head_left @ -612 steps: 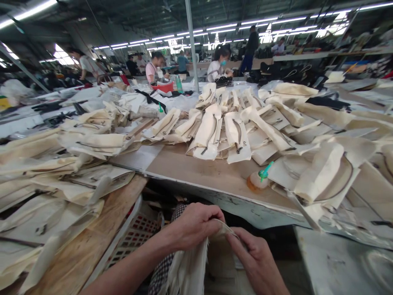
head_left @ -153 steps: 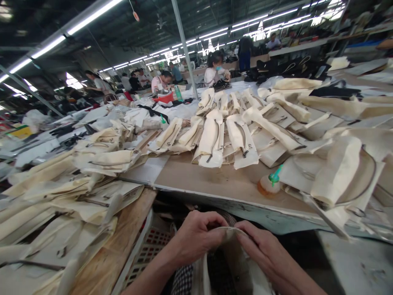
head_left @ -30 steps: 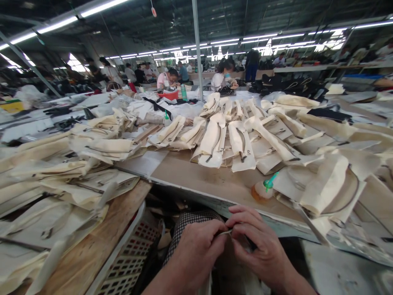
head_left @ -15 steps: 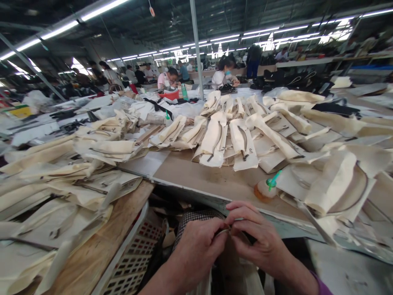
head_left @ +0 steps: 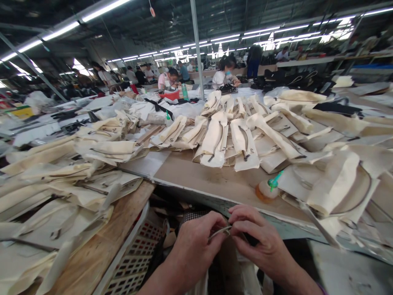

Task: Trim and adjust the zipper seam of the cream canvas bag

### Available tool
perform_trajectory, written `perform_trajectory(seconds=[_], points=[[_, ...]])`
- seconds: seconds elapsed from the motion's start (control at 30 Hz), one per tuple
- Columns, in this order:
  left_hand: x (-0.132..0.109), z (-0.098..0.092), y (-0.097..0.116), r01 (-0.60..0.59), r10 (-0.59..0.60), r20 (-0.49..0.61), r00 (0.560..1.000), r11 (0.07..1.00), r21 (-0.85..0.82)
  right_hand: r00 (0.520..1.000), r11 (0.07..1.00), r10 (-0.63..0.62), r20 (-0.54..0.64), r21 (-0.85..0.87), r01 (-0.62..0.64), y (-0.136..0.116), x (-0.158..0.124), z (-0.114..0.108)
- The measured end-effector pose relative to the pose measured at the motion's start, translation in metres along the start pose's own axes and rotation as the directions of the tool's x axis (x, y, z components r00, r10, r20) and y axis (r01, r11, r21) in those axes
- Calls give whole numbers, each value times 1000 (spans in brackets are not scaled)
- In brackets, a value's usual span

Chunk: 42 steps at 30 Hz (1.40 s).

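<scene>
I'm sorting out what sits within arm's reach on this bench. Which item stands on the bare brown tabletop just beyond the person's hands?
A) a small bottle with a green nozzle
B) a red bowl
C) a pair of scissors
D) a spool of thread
A: the small bottle with a green nozzle stands on the brown tabletop, just past the right hand and left hand.

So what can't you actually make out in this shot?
- Head view: the cream fabric piece, mostly covered by the left hand and right hand.
- Its lower part, cut off by the bottom edge.
- The small bottle, label too small.
- Distant workers, blurred.
</scene>
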<state>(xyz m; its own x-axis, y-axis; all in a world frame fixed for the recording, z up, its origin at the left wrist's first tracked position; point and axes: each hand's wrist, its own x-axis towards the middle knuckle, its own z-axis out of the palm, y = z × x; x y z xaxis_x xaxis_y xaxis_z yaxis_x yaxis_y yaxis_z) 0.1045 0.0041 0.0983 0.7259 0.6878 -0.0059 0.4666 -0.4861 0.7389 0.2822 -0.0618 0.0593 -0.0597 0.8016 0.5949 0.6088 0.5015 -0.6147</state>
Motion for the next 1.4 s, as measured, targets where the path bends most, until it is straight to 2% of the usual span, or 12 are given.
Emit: perform_trajectory(seconds=[0.1, 0.2, 0.47, 0.57, 0.7, 0.9, 1.0, 1.13, 1.27, 1.4], points=[[0, 0, -5, -107, 108, -6, 994, 990, 92, 1000, 1000, 8, 16, 8, -9, 0, 0, 1], [2, -3, -7, -219, 213, 54, 976, 959, 182, 998, 998, 37, 53, 57, -40, 1, -1, 2], [2, -7, -6, -376, 343, 154, 927, 839, 394, 998, 997, 52, 44, 55, -55, 3, -6, 0], [3, -6, -6, -397, 373, 141, 917, 820, 412, 996, 995, 77, 46, 66, -80, 2, -6, 0], [5, -6, -3, -368, 334, 157, 930, 810, 456, 993, 989, 102, 54, 100, -107, 1, -4, 0], [9, -4, -4, -395, 345, 198, 918, 731, 556, 987, 973, 155, 51, 167, -161, -1, -5, 4], [10, -3, -4, -383, 353, 163, 921, 750, 539, 951, 919, 298, 77, 245, -308, -4, -7, 8], [8, -1, -3, -306, 317, 63, 946, 819, 486, 864, 808, 479, 152, 307, -502, -5, -9, 11], [5, 4, -4, -261, 308, -43, 950, 864, 430, 826, 728, 533, 184, 398, -559, -3, -9, 11], [6, 10, -7, -230, 304, -152, 941, 899, 372, 800, 690, 567, 194, 419, -591, -1, -9, 11]])
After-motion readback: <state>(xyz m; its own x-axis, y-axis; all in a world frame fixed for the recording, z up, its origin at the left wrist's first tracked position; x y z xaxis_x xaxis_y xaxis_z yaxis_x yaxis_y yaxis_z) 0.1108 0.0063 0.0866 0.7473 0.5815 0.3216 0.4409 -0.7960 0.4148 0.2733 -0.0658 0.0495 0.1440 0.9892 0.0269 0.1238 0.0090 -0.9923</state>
